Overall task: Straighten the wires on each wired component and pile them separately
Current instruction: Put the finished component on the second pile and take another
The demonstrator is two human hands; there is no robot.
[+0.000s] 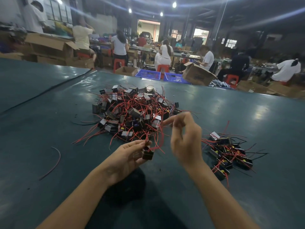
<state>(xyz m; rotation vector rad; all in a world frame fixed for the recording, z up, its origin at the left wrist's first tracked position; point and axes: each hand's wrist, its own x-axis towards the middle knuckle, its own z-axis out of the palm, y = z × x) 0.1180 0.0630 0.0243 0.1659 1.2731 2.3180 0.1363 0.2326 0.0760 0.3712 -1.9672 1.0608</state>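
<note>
A small dark wired component (148,153) sits in the left hand (127,157), near the centre of the green table (49,104), thumb and fingers clamped around its body. Its red wires (159,139) arch up towards the right hand (184,138), which is blurred, its fingers loosely curled; whether they pinch a wire is unclear. Just beyond lies a big tangled heap (132,113); to the right is a smaller pile (229,152). A loose red wire (54,162) lies at near left.
</note>
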